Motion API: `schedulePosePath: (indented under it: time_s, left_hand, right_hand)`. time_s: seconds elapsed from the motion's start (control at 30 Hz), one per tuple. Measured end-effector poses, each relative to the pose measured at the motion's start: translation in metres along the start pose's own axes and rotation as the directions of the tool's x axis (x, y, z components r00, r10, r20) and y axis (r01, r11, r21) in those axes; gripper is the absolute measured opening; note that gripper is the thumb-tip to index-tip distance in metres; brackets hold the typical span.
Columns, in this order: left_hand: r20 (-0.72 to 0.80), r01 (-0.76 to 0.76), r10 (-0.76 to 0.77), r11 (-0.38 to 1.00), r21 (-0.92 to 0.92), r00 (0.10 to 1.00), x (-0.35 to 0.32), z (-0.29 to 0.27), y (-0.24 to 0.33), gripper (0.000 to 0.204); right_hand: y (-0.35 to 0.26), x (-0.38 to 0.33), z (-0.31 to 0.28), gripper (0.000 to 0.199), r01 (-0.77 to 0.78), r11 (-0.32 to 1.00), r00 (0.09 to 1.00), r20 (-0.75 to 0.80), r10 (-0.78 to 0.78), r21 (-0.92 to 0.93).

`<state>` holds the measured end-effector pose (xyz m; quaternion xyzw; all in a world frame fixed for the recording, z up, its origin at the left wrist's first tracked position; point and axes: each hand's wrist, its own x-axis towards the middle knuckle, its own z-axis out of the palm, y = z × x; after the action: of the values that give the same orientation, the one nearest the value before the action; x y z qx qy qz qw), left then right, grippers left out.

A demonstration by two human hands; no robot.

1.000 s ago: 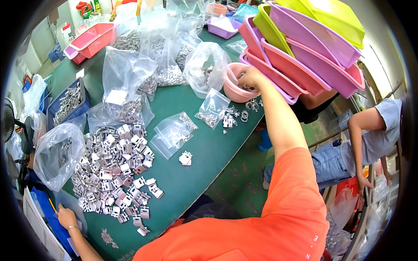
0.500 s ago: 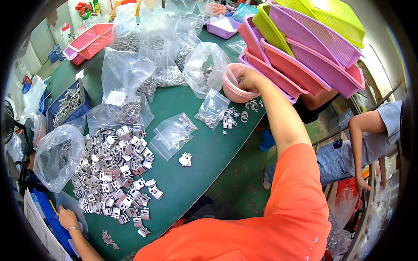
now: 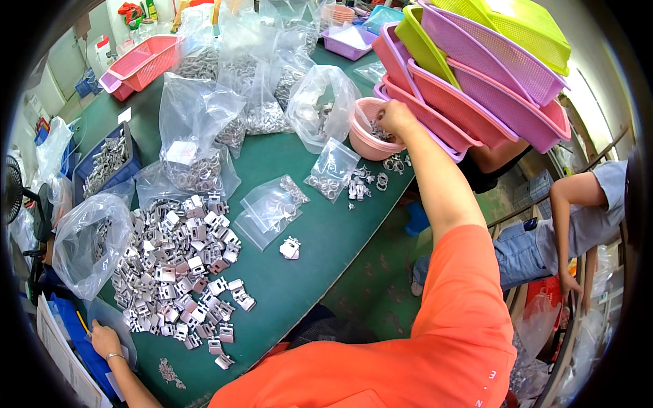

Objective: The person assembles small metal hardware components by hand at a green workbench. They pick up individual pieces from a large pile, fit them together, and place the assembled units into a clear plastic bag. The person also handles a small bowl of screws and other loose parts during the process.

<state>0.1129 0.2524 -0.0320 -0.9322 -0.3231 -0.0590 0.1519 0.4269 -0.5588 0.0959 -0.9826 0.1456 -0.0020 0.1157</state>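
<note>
Many small metal parts [image 3: 378, 131] lie in a pink bowl [image 3: 371, 147] near the edge of the green table [image 3: 299, 279]. Our right hand [image 3: 394, 117] is at its mouth, curled; we cannot tell whether it grips any. Past a heap of metal brackets [image 3: 173, 268], our left hand [image 3: 105, 340] lies near a yellow pencil [image 3: 82, 321], its grip unclear.

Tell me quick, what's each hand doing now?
Left hand: by the yellow pencil; can't tell if open or closed.
Right hand: at the pink bowl; can't tell if it's holding anything.
</note>
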Motion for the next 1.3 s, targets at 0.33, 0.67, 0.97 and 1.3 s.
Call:
schedulePosePath:
  time_s: [0.33,0.67,0.97,1.3]
  left_hand:
    - [-0.005,0.016,-0.016,1.0,-0.014,1.0,0.002,0.008,-0.006,0.036]
    - [-0.012,0.022,-0.022,1.0,-0.017,1.0,0.002,0.011,-0.005,0.034]
    - [-0.001,0.033,-0.033,0.999,-0.035,0.999,-0.001,0.003,-0.001,0.032]
    - [-0.041,0.04,-0.043,0.997,-0.061,0.998,0.0,0.011,-0.003,0.032]
  right_hand:
    - [-0.008,0.007,0.029,0.04,0.014,0.982,0.993,0.118,0.008,-0.188]
    - [-0.003,0.013,0.028,0.044,-0.001,0.968,0.988,0.148,0.04,-0.25]
    - [-0.009,0.014,0.035,0.039,-0.088,0.978,0.993,0.062,0.102,-0.19]
    - [0.02,0.016,0.015,0.038,-0.18,0.897,0.984,0.066,0.168,0.403]
